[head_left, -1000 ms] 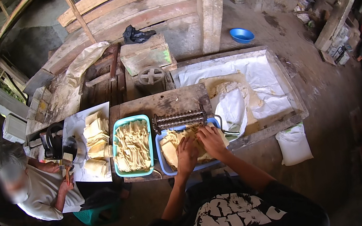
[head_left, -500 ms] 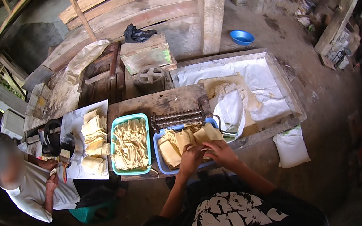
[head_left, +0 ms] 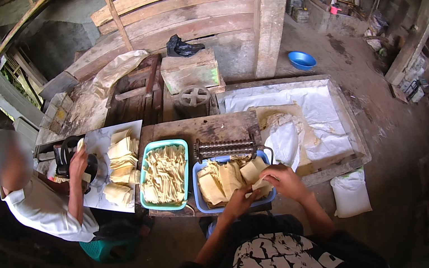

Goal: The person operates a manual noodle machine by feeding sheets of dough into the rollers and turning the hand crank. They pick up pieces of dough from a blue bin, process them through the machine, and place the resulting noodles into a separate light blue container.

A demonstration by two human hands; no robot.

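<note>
Both hands work at the near rim of the blue tray (head_left: 199,193) on the bench (head_left: 207,126). The right hand (head_left: 282,180) pinches a pale yellow dough sheet (head_left: 255,171) at its near right corner. The left hand (head_left: 239,202) lies half curled, holding nothing, just left of it, and the roller cutter (head_left: 224,147) sits beyond, across the tray's far edge.

Your right hand (head_left: 285,182) and left hand (head_left: 240,202) rest on pale yellow sheets (head_left: 230,179), matt and soft like thin dough, lying in a smooth blue plastic tub (head_left: 198,190). At nine o'clock from it, a glossy teal plastic tub (head_left: 146,180) holds matt cut strips. At twelve o'clock sits a ridged, dull metal roller (head_left: 225,147) on the rough, weathered wooden worktop (head_left: 208,127). At three o'clock lies creased white cloth (head_left: 312,106).
</note>
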